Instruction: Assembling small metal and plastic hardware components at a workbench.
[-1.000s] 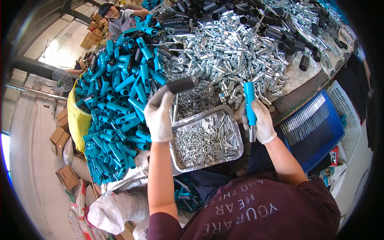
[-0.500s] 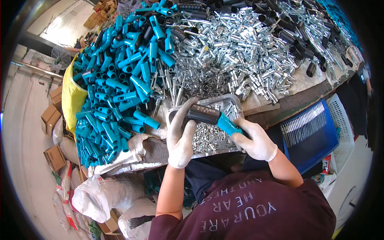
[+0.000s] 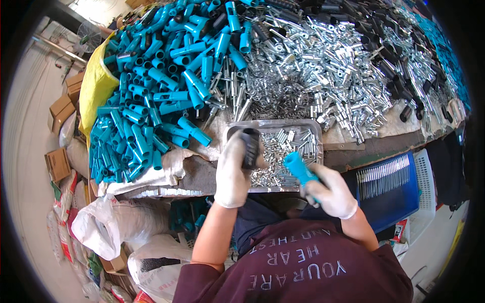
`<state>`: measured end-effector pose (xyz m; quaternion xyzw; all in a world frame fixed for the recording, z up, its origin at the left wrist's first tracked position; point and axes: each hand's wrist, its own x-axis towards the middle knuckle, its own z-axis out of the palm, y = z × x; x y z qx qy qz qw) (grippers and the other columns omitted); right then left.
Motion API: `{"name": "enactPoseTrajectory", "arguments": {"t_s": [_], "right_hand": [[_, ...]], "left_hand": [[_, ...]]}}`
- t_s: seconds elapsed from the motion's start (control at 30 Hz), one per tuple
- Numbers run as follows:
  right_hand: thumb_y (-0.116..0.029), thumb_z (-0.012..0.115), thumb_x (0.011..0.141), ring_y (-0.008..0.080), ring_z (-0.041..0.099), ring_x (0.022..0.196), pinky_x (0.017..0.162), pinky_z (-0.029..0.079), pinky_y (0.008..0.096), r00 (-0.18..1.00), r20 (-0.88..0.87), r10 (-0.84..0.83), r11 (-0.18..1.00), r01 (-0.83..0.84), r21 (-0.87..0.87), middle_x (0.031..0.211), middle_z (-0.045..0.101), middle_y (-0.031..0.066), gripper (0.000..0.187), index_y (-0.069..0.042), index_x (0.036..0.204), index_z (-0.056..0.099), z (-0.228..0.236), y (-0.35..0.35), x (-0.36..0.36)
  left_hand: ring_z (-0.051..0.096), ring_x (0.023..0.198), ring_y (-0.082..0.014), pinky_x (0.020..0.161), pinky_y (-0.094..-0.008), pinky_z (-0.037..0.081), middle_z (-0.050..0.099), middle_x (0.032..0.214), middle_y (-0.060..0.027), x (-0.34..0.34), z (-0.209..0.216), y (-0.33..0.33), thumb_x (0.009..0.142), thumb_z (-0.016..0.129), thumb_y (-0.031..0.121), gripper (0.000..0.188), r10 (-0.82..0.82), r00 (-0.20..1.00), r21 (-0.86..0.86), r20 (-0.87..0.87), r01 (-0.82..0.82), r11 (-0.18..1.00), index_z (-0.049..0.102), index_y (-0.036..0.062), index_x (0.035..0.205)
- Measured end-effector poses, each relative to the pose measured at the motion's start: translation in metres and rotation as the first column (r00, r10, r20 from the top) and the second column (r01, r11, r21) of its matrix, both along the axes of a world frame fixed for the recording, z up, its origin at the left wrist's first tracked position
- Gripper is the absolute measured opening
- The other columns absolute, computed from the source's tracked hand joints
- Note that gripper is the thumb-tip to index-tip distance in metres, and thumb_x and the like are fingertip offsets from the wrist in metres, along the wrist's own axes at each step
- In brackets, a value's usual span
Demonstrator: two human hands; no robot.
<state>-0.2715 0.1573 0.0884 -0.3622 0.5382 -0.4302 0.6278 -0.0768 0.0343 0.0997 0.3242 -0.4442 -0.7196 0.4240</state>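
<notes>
My left hand (image 3: pixel 231 178), in a white glove, is closed around a black ribbed sleeve (image 3: pixel 251 149) whose open end tilts upward. My gloved right hand (image 3: pixel 333 196) grips a teal tubular housing (image 3: pixel 299 168), its round mouth pointing up and to the left. A gap separates the two parts. Both are held over or beside a grey tray (image 3: pixel 320 144) of small metal pins and short cylinders (image 3: pixel 275 169). Left of the tray, a large heap of similar teal housings (image 3: pixel 151 96) covers the table.
Behind the tray lie tangled springs (image 3: pixel 283 96) and a broad heap of shiny metal parts (image 3: pixel 338 76). Black sleeves (image 3: pixel 399 88) are scattered farther right. A blue tray (image 3: pixel 376 202) with a row of metal rods sits at the right on a white basket (image 3: pixel 427 187). Yellow sacking (image 3: pixel 98 96) edges the left side.
The black sleeve and teal housing, joined end to end before, are now apart. My left hand has turned the sleeve more upright; the right has drawn the housing away. The view has shifted slightly.
</notes>
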Motion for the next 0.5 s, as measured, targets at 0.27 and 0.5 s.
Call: {"name": "enactPoseTrajectory", "arguments": {"t_s": [0.27, 0.5], "right_hand": [[-0.022, 0.055, 0.096, 0.0057, 0.051, 0.057, 0.050, 0.042, 0.0242, 0.878, -0.005, 0.478, 0.873, -0.475, 0.112, 0.070, 0.058, -0.0004, 0.020, -0.003, 0.090, 0.058, 0.013, -0.011, 0.004], [-0.041, 0.051, 0.100, 0.0083, 0.049, 0.057, 0.053, 0.042, 0.0236, 0.950, 0.172, 0.259, 0.966, -0.258, -0.028, 0.078, 0.057, 0.0013, 0.045, 0.000, 0.117, 0.053, -0.001, -0.017, 0.030]], "left_hand": [[0.071, 0.078, -0.0176, 0.073, -0.0294, 0.055, 0.073, 0.083, -0.0125, 0.016, 0.049, -0.007, 0.089, 0.059, 0.019, 0.027, -0.280, 0.556, -0.123, 0.782, 0.579, 0.806, 0.071, -0.0015, 0.103], [0.069, 0.079, -0.0345, 0.070, -0.0422, 0.054, 0.070, 0.085, -0.0158, -0.006, 0.026, 0.012, 0.095, 0.050, 0.025, 0.025, 0.215, 0.432, -0.453, 0.876, 0.583, 0.674, 0.067, 0.0082, 0.101]]}}
